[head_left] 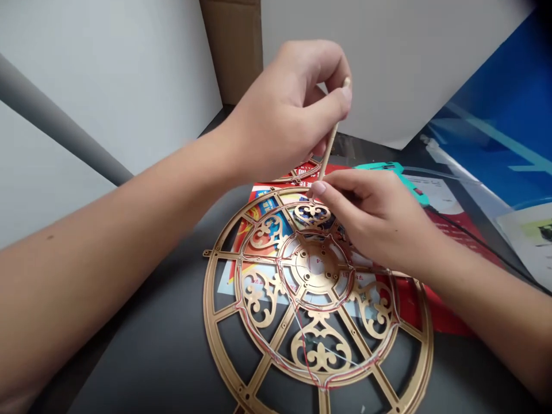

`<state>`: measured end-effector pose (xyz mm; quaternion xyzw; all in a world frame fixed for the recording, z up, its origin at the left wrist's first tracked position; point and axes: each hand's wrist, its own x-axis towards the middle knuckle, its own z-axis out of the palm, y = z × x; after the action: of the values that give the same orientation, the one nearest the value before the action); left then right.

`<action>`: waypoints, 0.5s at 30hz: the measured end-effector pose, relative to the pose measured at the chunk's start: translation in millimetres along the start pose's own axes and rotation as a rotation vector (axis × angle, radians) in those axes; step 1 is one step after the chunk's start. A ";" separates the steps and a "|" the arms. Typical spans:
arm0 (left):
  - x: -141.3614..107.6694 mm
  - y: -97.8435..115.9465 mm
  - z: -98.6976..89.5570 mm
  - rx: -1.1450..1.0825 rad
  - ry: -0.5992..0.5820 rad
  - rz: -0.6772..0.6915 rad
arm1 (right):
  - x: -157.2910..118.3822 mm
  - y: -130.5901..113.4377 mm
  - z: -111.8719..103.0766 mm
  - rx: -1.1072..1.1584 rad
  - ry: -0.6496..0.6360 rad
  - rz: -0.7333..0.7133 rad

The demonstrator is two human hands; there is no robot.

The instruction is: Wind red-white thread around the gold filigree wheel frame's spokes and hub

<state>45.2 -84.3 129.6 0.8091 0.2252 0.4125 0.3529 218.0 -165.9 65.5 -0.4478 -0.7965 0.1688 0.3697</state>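
A thin pale wooden stick [329, 150] slants downward from my left hand [297, 106], which pinches its upper end between thumb and fingers. My right hand [377, 215] is closed, its thumb and fingertips pressed together at the stick's lower end. Whether those fingers grip the stick or a wire is hidden. Below both hands lies a round gold-coloured openwork frame [210, 293] with spokes, rings and scroll ornaments. Thin red and white wires [276, 352] run along its rings, and some cross between the spokes. The right fingertips are over the frame's far rim.
Printed red sheets [448, 313] lie under the frame on the dark table [159, 345]. Part of another gold openwork piece [297, 172] shows behind. A turquoise tool [383, 167] with a black cable [483, 244] lies at right. White panels [379, 63] stand at the back.
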 end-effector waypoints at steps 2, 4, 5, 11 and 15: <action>-3.7 8.4 2.0 0.005 -0.036 -0.032 | -0.5 -7.7 2.3 0.151 -0.036 0.018; -8.2 9.8 3.4 0.002 -0.082 -0.064 | -1.1 -12.5 4.9 0.284 -0.046 0.062; -11.2 9.0 4.2 -0.002 -0.111 -0.079 | -1.5 -13.6 6.5 0.340 -0.048 0.082; -49.4 1.2 3.2 -0.009 -0.072 -0.136 | -8.9 -6.4 23.3 0.536 -0.016 0.148; -77.5 -4.9 -13.6 0.215 -0.145 -0.179 | -14.8 2.5 34.9 0.564 0.116 0.152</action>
<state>-9.7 -126.7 92.1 0.8465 0.3134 0.2934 0.3149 198.5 -174.8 34.2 -0.3946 -0.6601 0.3846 0.5106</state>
